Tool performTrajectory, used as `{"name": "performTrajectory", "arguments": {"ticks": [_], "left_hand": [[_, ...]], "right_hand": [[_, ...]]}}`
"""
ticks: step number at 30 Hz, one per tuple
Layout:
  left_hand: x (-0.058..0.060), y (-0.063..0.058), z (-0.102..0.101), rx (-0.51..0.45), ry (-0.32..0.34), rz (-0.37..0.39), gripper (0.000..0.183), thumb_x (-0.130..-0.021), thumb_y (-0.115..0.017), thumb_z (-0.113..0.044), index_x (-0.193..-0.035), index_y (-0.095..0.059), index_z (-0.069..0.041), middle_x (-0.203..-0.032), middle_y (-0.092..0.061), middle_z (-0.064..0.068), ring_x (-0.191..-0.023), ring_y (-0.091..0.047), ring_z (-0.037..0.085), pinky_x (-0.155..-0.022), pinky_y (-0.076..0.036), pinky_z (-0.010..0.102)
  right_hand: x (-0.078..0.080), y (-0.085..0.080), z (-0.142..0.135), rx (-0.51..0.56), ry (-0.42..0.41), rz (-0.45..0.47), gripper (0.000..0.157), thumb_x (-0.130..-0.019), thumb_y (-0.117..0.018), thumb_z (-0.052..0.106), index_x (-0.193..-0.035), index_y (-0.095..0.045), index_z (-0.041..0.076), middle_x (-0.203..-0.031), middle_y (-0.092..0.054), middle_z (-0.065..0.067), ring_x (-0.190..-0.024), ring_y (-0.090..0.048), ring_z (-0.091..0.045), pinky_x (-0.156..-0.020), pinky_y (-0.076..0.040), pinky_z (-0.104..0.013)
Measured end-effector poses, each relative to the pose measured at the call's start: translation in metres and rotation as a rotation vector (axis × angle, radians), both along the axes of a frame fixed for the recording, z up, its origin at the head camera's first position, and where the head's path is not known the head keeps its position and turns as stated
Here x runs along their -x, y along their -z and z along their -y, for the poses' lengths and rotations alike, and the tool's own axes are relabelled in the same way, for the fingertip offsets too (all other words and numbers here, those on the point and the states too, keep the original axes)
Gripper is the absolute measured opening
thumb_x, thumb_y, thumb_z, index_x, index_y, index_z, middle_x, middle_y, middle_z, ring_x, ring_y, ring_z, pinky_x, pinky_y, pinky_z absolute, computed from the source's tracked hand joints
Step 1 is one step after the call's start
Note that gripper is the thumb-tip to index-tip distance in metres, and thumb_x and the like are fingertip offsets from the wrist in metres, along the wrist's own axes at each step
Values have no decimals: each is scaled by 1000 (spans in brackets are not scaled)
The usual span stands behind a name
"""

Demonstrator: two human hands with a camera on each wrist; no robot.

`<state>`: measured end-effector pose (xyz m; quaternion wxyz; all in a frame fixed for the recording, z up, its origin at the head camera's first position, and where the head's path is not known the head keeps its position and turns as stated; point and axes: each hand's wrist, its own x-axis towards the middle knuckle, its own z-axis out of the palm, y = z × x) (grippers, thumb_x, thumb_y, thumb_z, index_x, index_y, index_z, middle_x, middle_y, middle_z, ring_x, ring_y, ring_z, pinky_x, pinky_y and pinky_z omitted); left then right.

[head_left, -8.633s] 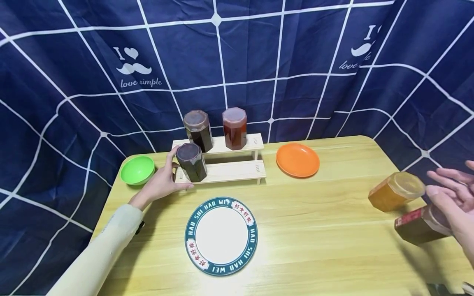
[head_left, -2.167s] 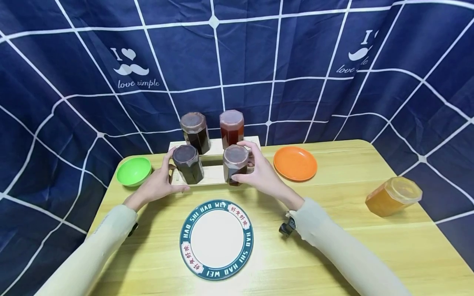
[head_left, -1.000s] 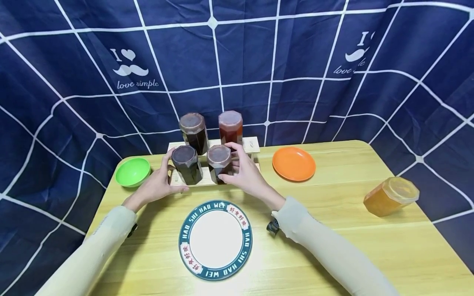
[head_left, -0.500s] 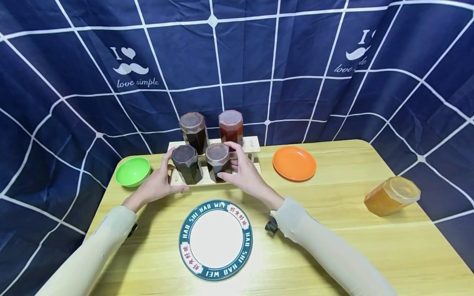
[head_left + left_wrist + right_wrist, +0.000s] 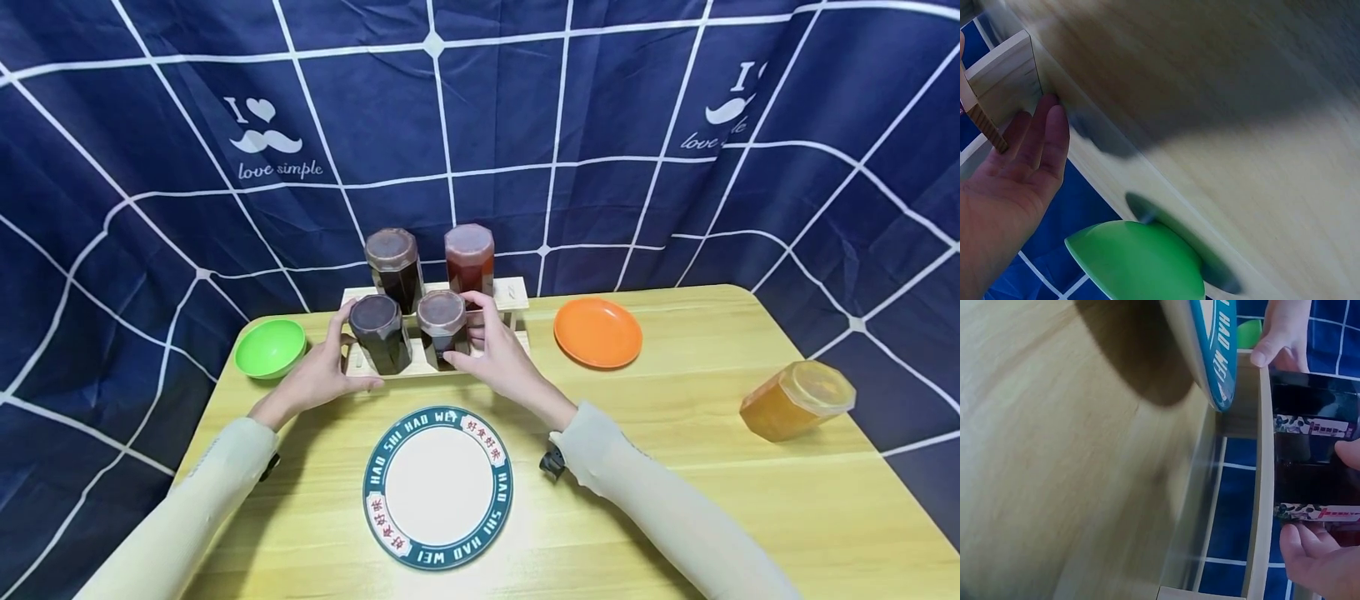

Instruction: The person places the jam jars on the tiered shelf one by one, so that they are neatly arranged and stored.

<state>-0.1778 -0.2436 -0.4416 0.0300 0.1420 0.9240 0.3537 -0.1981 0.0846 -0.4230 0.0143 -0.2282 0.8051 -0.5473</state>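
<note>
You have a round green plastic bowl [image 5: 272,347] at the wooden table's [image 5: 675,500] left edge, a flat orange plastic plate [image 5: 597,332] to the right, a white plate with a teal lettered rim [image 5: 438,487] up front, and an amber honey jar lying on its side [image 5: 797,400] far right.

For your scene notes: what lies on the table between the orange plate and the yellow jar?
Nothing: between the orange plate and the yellow jar is bare table, seen in the head view.

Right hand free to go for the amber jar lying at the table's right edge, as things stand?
Probably not at once: the right hand grips a dark jar on the wooden rack. The table between it and the amber jar is bare.
</note>
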Motion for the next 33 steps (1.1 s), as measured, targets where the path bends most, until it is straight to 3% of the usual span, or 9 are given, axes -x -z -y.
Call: {"name": "performTrajectory", "arguments": {"ticks": [12,19,33], "left_hand": [[-2,0,0,-4,8,-3,138,-84,-99,-37,-174,4,-24,-126,-70,22,-86,-61,26,-73,-49,41],[-1,-2,-1,-18,21,-5,137,-85,-99,-35,-174,4,-24,-128,-69,24,-86,-61,27,-72,-49,41],[-1,-1,0,-21,10,5,136,-85,-99,-35,-174,4,-27,-129,-70,24,-86,-61,28,-73,-48,42]], "right_hand": [[-11,-7,-12,66,25,21,89,-92,-87,10,-161,-30,20,-141,-60,-14,-131,-64,-34,-113,-47,-51],[-16,-12,-25,116,43,41,85,-96,-84,11,-161,-31,18,-139,-61,-15,-131,-64,-35,-113,-47,-48],[-27,-30,-71,224,76,50,78,-99,-79,4,-160,-31,11,-144,-58,-26,-133,-62,-42,-116,-42,-56]]}}
